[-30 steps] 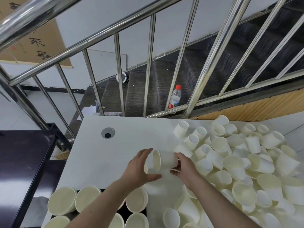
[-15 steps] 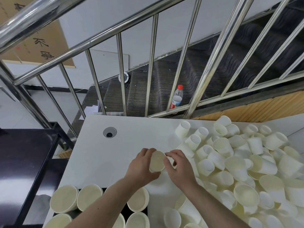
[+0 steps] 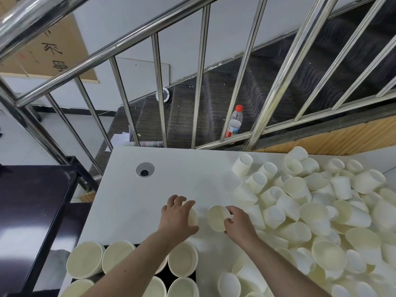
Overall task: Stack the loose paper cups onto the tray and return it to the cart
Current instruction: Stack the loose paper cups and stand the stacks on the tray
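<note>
My left hand (image 3: 177, 215) curls round a white paper cup (image 3: 193, 217) that it mostly hides. Just to its right, my right hand (image 3: 237, 221) grips a second cup (image 3: 218, 217) whose cream mouth faces me. Both cups are above the white table (image 3: 171, 185). A big heap of loose paper cups (image 3: 321, 211) covers the table's right half. At the near edge a dark tray (image 3: 165, 275) carries several upright cup stacks (image 3: 85, 262).
A round cable port (image 3: 145, 169) sits in the table's far left part. A dark cart surface (image 3: 27, 211) stands to the left. Behind the table runs a steel stair railing (image 3: 201, 82), with a plastic bottle (image 3: 234, 121) on the steps.
One second ago both hands held the cups together at one spot. The hands have since drawn apart, each with its own cup, and sit a little lower.
</note>
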